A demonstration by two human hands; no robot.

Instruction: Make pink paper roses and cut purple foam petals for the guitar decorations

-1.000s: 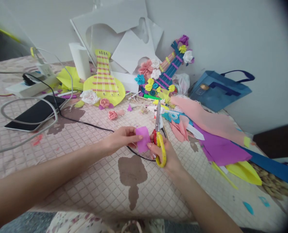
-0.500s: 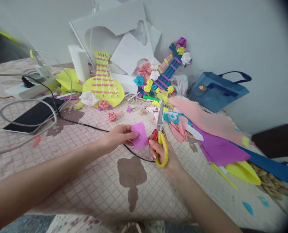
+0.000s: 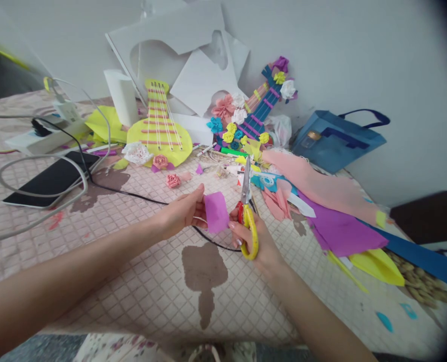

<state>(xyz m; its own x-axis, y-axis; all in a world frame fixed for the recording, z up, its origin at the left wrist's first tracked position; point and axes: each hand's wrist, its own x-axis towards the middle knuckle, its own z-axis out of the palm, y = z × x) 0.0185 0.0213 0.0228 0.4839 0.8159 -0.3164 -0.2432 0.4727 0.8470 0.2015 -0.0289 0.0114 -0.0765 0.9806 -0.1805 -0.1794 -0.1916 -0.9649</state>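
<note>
Diamond-patterned pale pink cloth, marked with brown patches, covered the table in front of the person. From where I stood, the left hand was loosely open, its thumb apart and its bent fingers beside the left edge of a small, thin purple square. At the opposite edge the right hand seemed to pinch that square with its fingertips, while its palm gripped metal scissors with yellow-and-red handles, blades pointing away. If that one pinch loosened, the sheet could have slipped; juggling the scissors might have caused it, or creased an edge. A thin black cable passed beneath both hands, apt to snag. Beyond lay a crinkled pink rosette, then a yellow guitar-shaped cutout and cut white boards against the wall.
</note>
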